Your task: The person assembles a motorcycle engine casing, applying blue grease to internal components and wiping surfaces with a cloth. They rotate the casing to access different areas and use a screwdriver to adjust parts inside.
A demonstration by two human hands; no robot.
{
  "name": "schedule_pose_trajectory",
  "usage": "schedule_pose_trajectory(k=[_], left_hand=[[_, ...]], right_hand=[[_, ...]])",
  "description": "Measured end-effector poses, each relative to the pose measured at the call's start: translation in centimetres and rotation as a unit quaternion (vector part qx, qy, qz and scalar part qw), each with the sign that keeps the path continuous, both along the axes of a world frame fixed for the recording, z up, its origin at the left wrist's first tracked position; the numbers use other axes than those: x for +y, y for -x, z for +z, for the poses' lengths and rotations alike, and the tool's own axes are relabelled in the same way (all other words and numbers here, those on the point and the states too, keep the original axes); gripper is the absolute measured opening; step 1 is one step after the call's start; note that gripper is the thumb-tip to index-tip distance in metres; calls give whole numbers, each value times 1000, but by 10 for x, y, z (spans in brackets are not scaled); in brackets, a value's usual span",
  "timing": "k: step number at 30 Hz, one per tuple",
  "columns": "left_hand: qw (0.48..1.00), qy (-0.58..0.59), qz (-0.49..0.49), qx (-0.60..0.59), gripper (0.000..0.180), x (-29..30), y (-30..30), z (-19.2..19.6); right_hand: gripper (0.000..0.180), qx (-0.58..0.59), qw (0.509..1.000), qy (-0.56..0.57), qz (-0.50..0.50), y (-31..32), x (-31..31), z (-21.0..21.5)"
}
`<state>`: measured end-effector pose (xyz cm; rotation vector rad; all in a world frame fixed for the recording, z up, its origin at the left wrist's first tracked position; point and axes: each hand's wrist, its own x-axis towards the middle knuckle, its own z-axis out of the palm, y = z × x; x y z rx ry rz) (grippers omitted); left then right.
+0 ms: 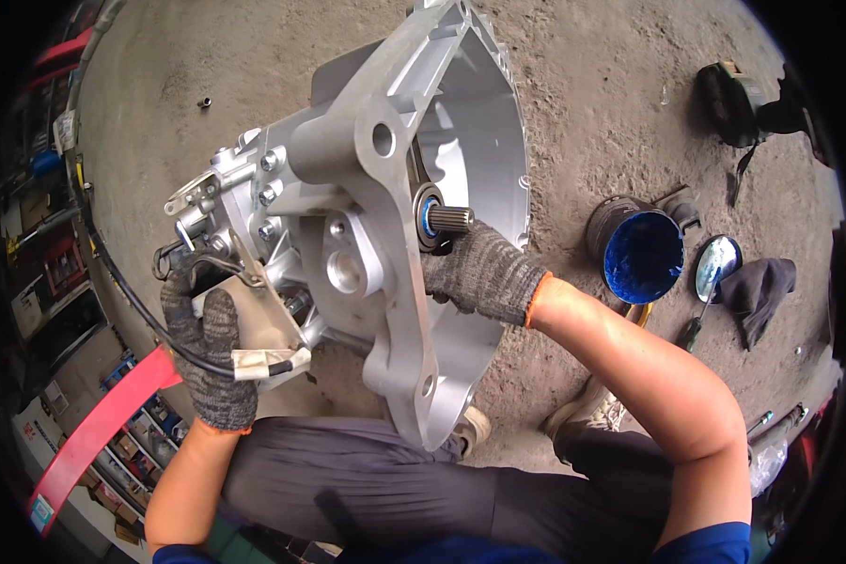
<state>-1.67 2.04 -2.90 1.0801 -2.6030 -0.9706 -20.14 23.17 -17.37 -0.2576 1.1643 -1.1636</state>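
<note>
A large silver gearbox (338, 188) stands before me, its open bell housing (489, 122) turned to the right. A splined input shaft (454, 219) sticks out through a dark release bearing (429, 214). In a grey knitted glove, my right hand (484, 274) reaches into the housing, curled just below the bearing and shaft; its fingertips are partly hidden. My left hand (207, 334), gloved alike, has its fingers bent round a bracket (254, 299) on the gearbox's left side. Across that hand runs a black cable (136, 299) with a pale wrapped end (271, 363).
To the right on the rough floor are a tin with blue grease (643, 256), a small oval mirror (718, 268), a screwdriver (694, 329) and a dark cloth (759, 293). A red curved bar (99, 432) and stocked shelves (146, 442) line the left.
</note>
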Motion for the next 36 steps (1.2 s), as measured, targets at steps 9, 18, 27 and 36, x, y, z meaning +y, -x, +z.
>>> schedule_pose_trajectory(k=[9,18,27,36], left_hand=[[995,71,-49,-41,45,-9,-11,-2],[999,22,-41,-7,41,-6,-11,-3],[1000,-4,-8,-24,50,2,-6,-2],[999,-1,-20,-28,52,2,-5,2]], right_hand=[[48,-120,972,111,-172,-44,-8,-36],[53,46,997,59,38,0,2,-5],[56,120,972,58,194,-2,5,0],[59,164,977,108,79,-36,13,-29]])
